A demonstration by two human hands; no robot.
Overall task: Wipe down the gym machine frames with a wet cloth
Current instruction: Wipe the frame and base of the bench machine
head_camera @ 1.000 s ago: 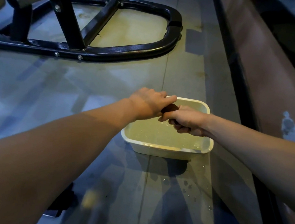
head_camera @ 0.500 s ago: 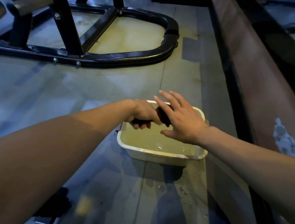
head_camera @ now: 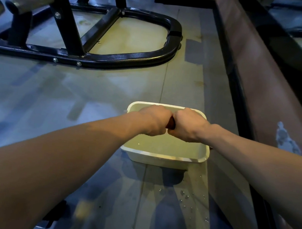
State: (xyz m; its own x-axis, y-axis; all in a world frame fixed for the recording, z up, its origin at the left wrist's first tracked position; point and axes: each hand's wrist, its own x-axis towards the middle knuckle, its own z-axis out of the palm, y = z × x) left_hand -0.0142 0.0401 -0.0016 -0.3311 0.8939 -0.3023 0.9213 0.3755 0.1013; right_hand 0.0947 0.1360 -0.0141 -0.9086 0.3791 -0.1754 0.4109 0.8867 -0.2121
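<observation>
A dark reddish-brown cloth (head_camera: 171, 123) shows only as a small strip between my two fists, held above a white plastic basin (head_camera: 162, 155) of water on the floor. My left hand (head_camera: 154, 120) grips the cloth's left end and my right hand (head_camera: 188, 125) grips its right end, knuckles almost touching. Most of the cloth is hidden inside my fists. The black gym machine frame (head_camera: 126, 60) lies on the floor beyond the basin, up and to the left.
A steel weight peg (head_camera: 32, 2) sticks out from the machine's uprights at the top left. A brown wall with a dark base strip (head_camera: 246, 98) runs along the right. Water drops (head_camera: 187, 196) lie on the floor in front of the basin.
My right hand, open with fingers spread half a second ago, has closed around the cloth again beside my left hand. Both fists now sit side by side over the basin.
</observation>
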